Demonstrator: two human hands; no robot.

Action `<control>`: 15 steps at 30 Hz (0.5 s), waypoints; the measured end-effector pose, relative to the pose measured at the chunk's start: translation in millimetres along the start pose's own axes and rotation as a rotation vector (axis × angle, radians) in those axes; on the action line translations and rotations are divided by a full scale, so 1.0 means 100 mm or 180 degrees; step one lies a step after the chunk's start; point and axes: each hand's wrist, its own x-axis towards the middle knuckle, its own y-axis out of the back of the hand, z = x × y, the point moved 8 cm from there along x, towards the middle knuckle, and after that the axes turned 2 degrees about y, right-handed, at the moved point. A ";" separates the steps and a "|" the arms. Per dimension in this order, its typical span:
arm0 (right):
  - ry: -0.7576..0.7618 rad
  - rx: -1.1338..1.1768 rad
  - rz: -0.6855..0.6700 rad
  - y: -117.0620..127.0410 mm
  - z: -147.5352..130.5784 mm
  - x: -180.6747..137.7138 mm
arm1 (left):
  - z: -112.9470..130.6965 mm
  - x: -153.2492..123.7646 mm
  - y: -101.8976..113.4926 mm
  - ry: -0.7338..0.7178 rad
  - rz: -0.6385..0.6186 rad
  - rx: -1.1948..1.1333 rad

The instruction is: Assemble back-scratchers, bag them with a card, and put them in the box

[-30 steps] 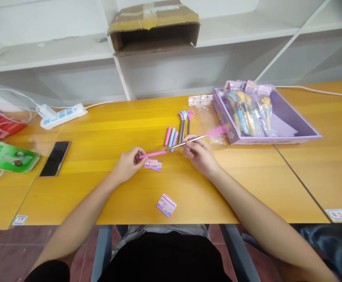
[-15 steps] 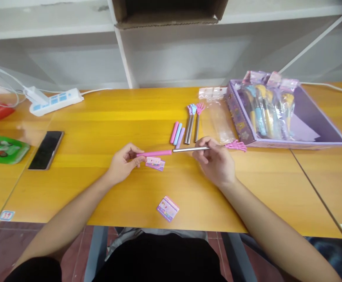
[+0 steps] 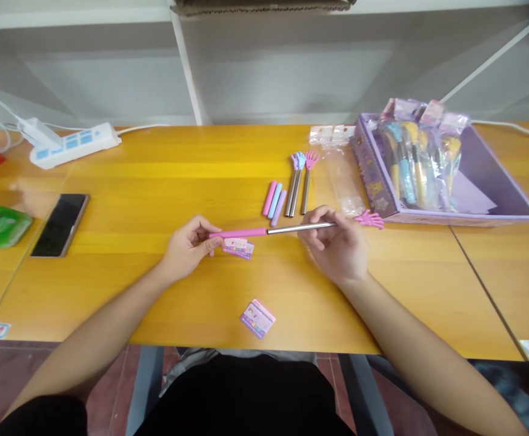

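Note:
My left hand (image 3: 186,247) pinches a pink tube-shaped handle (image 3: 239,233) by its left end. In my right hand (image 3: 337,245) is a back scratcher (image 3: 291,229) with a metal rod and a pink hand-shaped head (image 3: 369,219). The rod's free end meets the right end of the handle; whether it sits inside I cannot tell. Small printed cards (image 3: 239,247) lie below the handle, and another stack of cards (image 3: 258,318) is near the table's front edge. Behind, loose handles (image 3: 274,201) in pink, blue and purple lie beside several metal back scratcher rods (image 3: 295,188).
A purple display box (image 3: 473,181) with bagged brushes stands at the right. Clear plastic bags (image 3: 337,163) lie beside it. At the left are a phone (image 3: 60,225), a green packet (image 3: 0,224) and a white power strip (image 3: 76,144). A shelf runs behind the table (image 3: 155,181).
The view has shifted slightly. Both hands keep their grips, and the rod's end stays against the pink handle, with little visible movement between them.

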 end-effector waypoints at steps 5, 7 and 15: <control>0.0029 0.0155 -0.0039 0.01 0.03 0.00 | -0.01 0.01 0.00 -0.0051 -0.0033 0.0039; 0.0078 0.0223 -0.0048 0.02 0.03 0.00 | -0.01 0.00 0.00 -0.0101 -0.0040 0.0082; 0.0386 0.0285 -0.0103 0.06 -0.07 -0.01 | 0.05 -0.03 0.02 -0.0299 0.0050 0.0489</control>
